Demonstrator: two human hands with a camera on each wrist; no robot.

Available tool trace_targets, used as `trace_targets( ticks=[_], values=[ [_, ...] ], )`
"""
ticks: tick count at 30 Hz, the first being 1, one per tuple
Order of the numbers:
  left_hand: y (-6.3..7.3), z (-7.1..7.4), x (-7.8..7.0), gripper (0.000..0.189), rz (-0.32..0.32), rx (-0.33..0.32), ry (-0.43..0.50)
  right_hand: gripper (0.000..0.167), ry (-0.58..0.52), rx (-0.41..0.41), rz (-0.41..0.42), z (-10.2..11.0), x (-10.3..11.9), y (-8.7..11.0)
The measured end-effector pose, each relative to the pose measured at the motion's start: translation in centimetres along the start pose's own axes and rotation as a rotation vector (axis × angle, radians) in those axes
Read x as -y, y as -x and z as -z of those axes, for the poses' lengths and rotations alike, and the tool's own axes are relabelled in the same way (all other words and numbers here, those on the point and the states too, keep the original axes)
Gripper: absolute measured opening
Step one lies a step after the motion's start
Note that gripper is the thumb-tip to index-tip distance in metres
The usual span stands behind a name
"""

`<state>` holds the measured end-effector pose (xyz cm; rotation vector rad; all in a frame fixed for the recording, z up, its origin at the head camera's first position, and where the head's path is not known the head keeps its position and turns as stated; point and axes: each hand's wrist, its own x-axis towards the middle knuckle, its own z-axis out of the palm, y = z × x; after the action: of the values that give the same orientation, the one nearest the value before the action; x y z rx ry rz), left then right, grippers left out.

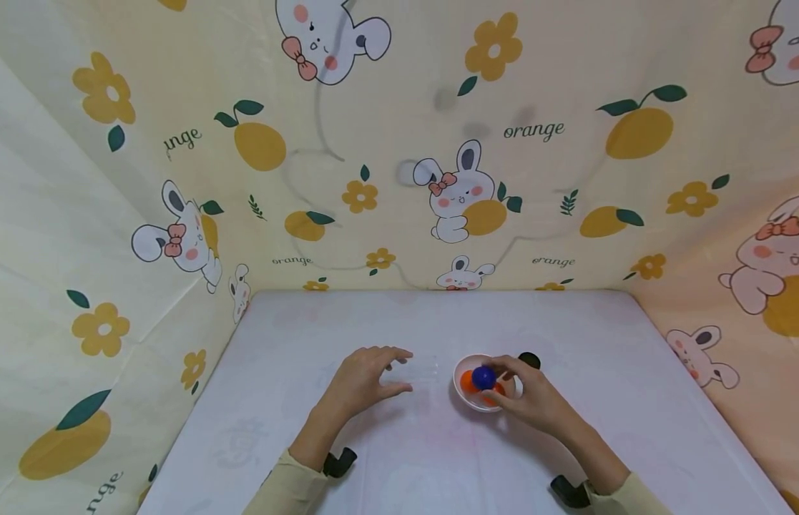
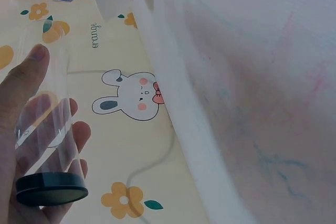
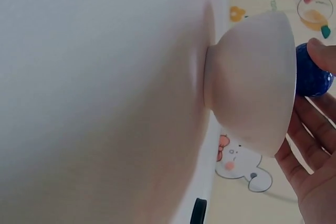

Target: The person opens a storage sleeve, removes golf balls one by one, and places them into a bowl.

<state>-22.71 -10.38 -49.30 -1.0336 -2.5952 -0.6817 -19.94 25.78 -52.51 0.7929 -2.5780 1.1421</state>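
Note:
My left hand (image 1: 367, 379) holds a clear cylinder (image 2: 50, 82) with a black base (image 2: 51, 188), fingers on one side and thumb on the other. The cylinder lies tilted on its side, its open rim (image 3: 315, 11) toward the right. My right hand (image 1: 531, 397) pinches a shiny blue ball (image 1: 484, 378) between thumb and fingers over a white bowl (image 3: 252, 85). Orange balls (image 1: 468, 381) lie in the bowl, partly covered by the blue ball and the fingers. The lower right fingers are right at the bowl's rim.
A round black piece (image 1: 530, 359) lies on the white-covered table (image 1: 405, 465), just behind the right hand. Patterned cloth (image 1: 386, 129) with rabbits and oranges hangs round the back and sides. Black straps (image 1: 340, 463) sit at both wrists.

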Motion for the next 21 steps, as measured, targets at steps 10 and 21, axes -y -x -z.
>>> trace_targets(
  ticks=[10, 21],
  values=[
    [0.11, -0.17, 0.21, 0.053, 0.019, -0.014, -0.035, 0.051, 0.039, 0.047, -0.015, -0.34, 0.22, 0.15],
    [-0.01, -0.33, 0.48, 0.052, 0.085, -0.024, -0.034, 0.044, 0.099, 0.022, 0.027, -0.35, 0.40, 0.02]
  ],
)
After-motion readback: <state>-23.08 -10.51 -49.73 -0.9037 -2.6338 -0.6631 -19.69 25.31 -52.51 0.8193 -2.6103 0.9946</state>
